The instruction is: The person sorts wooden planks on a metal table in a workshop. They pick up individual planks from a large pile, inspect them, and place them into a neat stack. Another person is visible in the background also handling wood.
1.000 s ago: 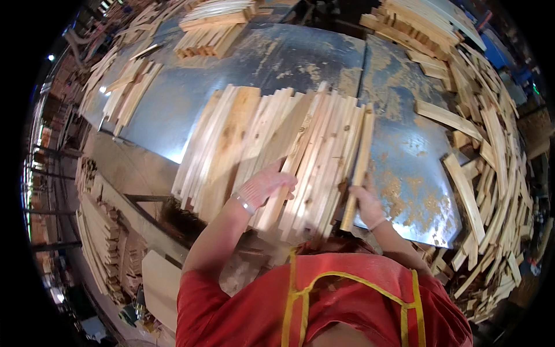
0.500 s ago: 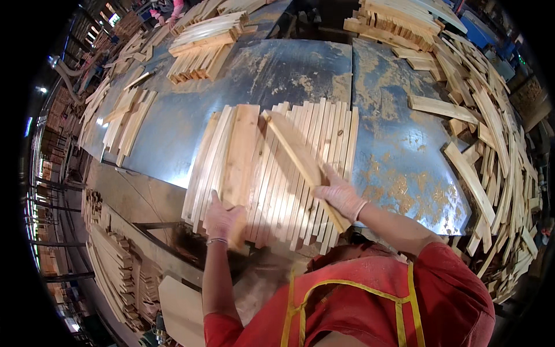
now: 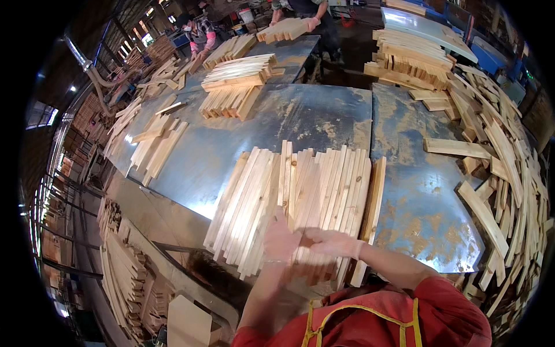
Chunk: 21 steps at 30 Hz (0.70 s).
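A row of narrow wooden slats [image 3: 338,179] lies side by side on the metal table in front of me. Both my hands are gloved and meet over the near middle of this row. My left hand [image 3: 281,238] is smeared by motion, next to a few slats [image 3: 286,179] that stick out past the far ends of the others. My right hand [image 3: 334,243] reaches across from the right, its fingertips close to my left hand; blur hides whether it grips anything. A separate board [image 3: 376,199] lies along the row's right end.
The sheet-metal table [image 3: 416,191] carries sawdust. Stacked slats [image 3: 234,87] stand at the far left, more stacks [image 3: 410,55] at the far right. Loose offcuts [image 3: 503,168] heap along the right edge. Beyond the table, one person holds a bundle of boards [image 3: 286,29]; another person [image 3: 202,40] bends over wood.
The slanted board has left my right hand, and a board now lies at the row's right end. My hands have come together over the slats. The view has tilted up, showing two people.
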### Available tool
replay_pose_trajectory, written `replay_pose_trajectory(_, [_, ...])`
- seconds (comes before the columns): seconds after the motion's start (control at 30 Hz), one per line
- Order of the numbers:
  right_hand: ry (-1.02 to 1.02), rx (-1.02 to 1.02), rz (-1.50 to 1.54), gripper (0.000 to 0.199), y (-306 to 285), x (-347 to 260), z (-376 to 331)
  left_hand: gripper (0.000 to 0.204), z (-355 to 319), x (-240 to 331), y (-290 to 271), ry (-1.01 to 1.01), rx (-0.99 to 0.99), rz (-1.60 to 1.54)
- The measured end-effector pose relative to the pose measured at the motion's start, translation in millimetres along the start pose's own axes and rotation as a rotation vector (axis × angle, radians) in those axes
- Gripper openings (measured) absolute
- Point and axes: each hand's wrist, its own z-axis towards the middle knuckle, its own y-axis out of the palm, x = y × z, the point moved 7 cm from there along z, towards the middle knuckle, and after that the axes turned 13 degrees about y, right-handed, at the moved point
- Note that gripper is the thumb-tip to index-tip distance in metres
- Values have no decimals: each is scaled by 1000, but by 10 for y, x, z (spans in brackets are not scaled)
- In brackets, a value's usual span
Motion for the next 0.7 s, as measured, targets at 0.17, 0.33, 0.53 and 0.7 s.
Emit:
replay_pose_trajectory(0.17, [270,1044,195,65,-932,1352,-1187,98,15,171,-42,-19,-119,86])
replay_pose_trajectory(0.33, [551,813,-281,74,-1064,1747,-1174,89,-210,209,182,131,46,58])
replay_pose_trajectory(0.53, [-171,523,627,77,-1334,1897,-1017,95,-60,1334,1106,374,68,95])
replay_pose_trajectory(0.7, [130,701,56,59,-2580,1907,-2744,76,-415,2227,2063,533,-149,614])
